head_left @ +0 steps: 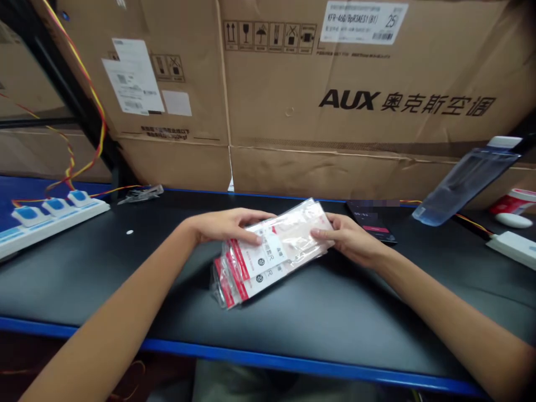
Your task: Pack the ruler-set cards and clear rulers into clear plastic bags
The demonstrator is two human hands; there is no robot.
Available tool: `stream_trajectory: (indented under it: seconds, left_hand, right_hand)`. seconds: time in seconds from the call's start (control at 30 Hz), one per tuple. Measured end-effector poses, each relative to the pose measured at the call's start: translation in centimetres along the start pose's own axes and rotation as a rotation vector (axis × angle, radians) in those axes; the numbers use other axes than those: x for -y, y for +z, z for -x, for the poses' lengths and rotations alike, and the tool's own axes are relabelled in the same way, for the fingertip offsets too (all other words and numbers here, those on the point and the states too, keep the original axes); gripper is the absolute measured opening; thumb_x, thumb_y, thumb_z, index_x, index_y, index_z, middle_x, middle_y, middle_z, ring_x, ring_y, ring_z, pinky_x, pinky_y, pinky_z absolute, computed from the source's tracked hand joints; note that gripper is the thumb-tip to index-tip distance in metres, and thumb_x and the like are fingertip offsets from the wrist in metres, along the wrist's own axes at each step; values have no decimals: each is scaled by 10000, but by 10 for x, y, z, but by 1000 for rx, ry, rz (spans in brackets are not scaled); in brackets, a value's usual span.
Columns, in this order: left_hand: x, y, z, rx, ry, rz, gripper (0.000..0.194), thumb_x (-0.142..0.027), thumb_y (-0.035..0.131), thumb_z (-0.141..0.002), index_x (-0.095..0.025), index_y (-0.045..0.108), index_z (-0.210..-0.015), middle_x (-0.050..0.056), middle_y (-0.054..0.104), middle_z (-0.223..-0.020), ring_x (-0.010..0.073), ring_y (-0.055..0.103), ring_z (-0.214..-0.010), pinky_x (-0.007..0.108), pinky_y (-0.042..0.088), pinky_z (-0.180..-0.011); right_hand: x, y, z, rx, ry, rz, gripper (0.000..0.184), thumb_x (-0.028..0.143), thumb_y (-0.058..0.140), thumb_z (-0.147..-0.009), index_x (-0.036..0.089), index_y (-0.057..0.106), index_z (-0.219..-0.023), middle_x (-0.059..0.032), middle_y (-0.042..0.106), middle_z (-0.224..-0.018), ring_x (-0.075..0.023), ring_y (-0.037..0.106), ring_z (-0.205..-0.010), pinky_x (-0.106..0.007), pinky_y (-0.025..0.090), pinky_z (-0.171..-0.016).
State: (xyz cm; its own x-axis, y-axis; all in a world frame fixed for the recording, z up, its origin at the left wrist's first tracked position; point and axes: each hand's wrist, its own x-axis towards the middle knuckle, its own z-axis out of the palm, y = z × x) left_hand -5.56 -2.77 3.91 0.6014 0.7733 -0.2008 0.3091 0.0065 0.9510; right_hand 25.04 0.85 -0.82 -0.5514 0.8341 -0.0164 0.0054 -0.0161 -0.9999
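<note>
Holding red-labelled plastic packets (272,251) between left hand (221,226) and right hand (350,240) — each grip closed on an edge — above the black bench (104,273).

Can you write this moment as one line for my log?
left hand: holds plastic packets | right hand: holds other end | under: black bench

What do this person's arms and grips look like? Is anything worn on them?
The left forearm and right forearm are bare, with no sleeves in view. The left grip and right grip are ungloved human hands, with no rings, watch, bracelet or cables visible.
</note>
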Motion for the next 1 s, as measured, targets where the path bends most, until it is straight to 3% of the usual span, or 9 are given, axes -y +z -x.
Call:
stream_trajectory:
  seconds: [0.1,0.2,0.33,0.47,0.63,0.77,1.0]
  left_hand:
    - [13,-21,5,-94,41,109,668,-274,851,-722,-225,649,-1358,97,682,-1340,311,648,-1212,358,558,-966]
    - [33,-32,-1,-218,95,224,575,-379,825,-770,-182,686,-1293,147,726,-1240,295,697,-1106,357,579,-892]
    - [46,-23,-17,-284,157,232,546,-410,794,-807,-203,673,-1297,146,721,-1246,288,704,-1079,394,569,-893]
    - [41,-10,-24,-325,204,204,652,-301,878,-696,-180,667,-1300,146,732,-1215,320,688,-1121,465,530,-980]
    - [42,-10,-30,-435,236,164,666,-197,902,-609,-131,690,-1237,113,775,-1053,307,718,-1019,468,547,-945]
    - [49,-11,-34,-488,264,164,568,-221,884,-650,-118,696,-1176,106,774,-1027,281,728,-971,448,559,-927]
    - [47,3,-38,-496,296,189,694,-259,892,-663,-156,570,-1270,127,717,-1190,275,699,-1093,452,545,-987]
  right_hand:
    - [-9,-6,-5,-145,-118,-46,455,347,877,-725,204,720,-1128,-103,774,-1129,-311,741,-987,-461,584,-921]
    - [-16,-14,-10,-266,-218,-56,439,382,860,-745,251,685,-1126,-72,759,-1179,-298,727,-1045,-473,570,-967]
    - [-21,-25,-14,-332,-308,-11,458,429,851,-750,278,651,-1134,-53,748,-1209,-296,704,-1105,-490,544,-1021]
    - [-27,-34,-19,-360,-372,93,531,454,859,-736,272,634,-1181,-59,733,-1243,-302,672,-1166,-488,505,-1077]
    - [-30,-41,-22,-371,-381,230,497,432,880,-707,253,652,-1111,-67,749,-1175,-319,682,-1116,-508,525,-1034]
    - [-26,-38,-18,-365,-371,279,552,387,882,-710,255,615,-1175,-77,707,-1251,-316,655,-1163,-496,511,-1046]
    - [-19,-27,-13,-341,-312,250,715,361,886,-676,282,519,-1285,-72,626,-1371,-310,598,-1262,-455,499,-1076]
